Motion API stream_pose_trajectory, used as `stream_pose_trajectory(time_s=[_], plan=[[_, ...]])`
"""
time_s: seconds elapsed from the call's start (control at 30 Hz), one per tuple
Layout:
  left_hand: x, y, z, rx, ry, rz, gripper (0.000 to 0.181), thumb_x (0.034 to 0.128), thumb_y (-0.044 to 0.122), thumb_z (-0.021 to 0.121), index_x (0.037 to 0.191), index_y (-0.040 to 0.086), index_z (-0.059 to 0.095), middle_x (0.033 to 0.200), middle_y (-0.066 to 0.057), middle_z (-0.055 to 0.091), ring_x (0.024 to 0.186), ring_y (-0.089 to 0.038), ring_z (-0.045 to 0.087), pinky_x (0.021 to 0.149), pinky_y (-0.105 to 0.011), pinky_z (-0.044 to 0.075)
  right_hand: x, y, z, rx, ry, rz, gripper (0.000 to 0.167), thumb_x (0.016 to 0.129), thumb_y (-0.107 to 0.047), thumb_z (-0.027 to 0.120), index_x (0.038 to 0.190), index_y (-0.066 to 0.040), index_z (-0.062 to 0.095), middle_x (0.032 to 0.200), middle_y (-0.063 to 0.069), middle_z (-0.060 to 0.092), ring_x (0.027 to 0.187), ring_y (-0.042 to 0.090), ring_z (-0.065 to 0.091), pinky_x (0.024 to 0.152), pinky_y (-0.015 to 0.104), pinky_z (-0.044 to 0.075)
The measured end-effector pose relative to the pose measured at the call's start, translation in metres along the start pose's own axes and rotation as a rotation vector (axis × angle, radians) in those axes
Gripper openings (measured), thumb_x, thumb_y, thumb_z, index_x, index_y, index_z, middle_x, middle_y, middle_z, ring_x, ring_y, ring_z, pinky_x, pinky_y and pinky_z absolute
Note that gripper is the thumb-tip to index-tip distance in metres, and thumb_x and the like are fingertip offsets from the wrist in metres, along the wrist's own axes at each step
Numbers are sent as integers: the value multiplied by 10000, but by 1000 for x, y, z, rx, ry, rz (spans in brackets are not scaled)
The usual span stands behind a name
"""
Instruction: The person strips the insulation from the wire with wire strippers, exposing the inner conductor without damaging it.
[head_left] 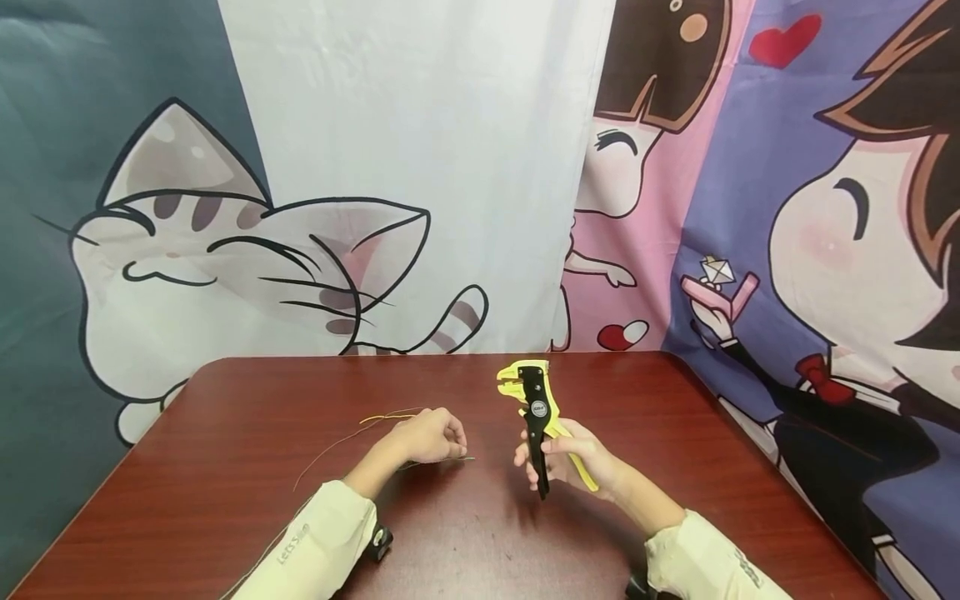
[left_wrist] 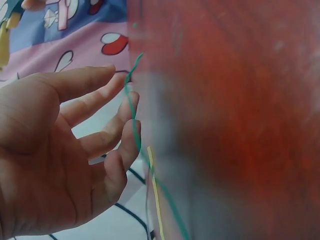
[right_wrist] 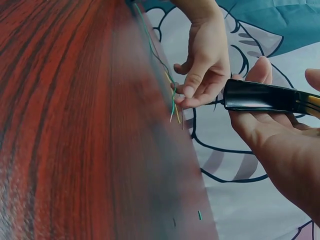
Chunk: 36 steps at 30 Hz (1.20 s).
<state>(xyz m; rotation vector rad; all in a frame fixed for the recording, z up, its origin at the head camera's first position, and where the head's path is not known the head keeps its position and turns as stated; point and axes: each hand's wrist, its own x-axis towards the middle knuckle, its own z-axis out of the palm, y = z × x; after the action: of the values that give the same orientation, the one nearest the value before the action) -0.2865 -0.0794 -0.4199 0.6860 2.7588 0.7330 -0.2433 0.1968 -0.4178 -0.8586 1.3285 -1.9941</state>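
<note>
On your left, a thin brown wire [head_left: 317, 456] and a yellow wire [left_wrist: 157, 197] lie on the table [head_left: 465, 533]. Next comes your left hand [head_left: 431, 435], low down by the green wire [left_wrist: 171, 201]. Its fingers are bent, with gaps between some of them, and I cannot tell if they pinch the wire or only touch it. The green tip pokes out past them. A tiny green bit [right_wrist: 200, 215] lies farther right. Last, your right hand [head_left: 573, 458] holds the wire stripper [head_left: 537, 408] up, its fingers curled round the handles, its mouth facing left. I think you are getting the green wire ready for the tool. The next move seems to need a firm pinch near the tip, then the tip and the mouth lined up.
</note>
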Motion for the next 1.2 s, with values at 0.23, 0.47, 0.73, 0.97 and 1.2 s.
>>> stream_pose_trajectory(time_s=[0.23,0.47,0.73,0.97,1.2], plan=[[1,-6,-17,-58,76,-8,25,877,239,736,856,236,724,835,133,685,797,-88,593,704,-442,444,0,-1,-1,-18,-6,-9,321,943,11,314,1190,-53,509,1074,130,682,828,202,666,766,372,553],[4,-19,-26,-44,146,-70,86,872,220,747,956,204,737,879,127,703,830,-95,615,729,-498,444,-1,-2,-2,-24,7,-3,313,946,7,320,1187,-58,510,1069,128,681,828,204,663,764,371,551],[7,-38,-21,14,200,-141,99,853,206,773,938,245,738,894,134,703,862,-128,635,742,-521,460,-3,-3,-4,-17,9,-5,327,939,13,300,1182,-55,508,1074,128,682,825,206,664,772,370,547],[16,-46,-17,55,210,-167,110,826,221,802,887,290,742,844,180,690,847,-144,640,750,-524,466,-2,-2,-3,-18,14,8,321,933,17,307,1197,-18,485,1068,130,681,820,203,661,776,377,543],[22,-49,-16,96,208,-200,130,818,238,809,914,311,758,895,177,702,919,-206,660,784,-539,471,-3,-2,-1,-15,34,12,292,938,-14,335,1195,-11,473,1061,128,683,817,206,665,776,387,544]])
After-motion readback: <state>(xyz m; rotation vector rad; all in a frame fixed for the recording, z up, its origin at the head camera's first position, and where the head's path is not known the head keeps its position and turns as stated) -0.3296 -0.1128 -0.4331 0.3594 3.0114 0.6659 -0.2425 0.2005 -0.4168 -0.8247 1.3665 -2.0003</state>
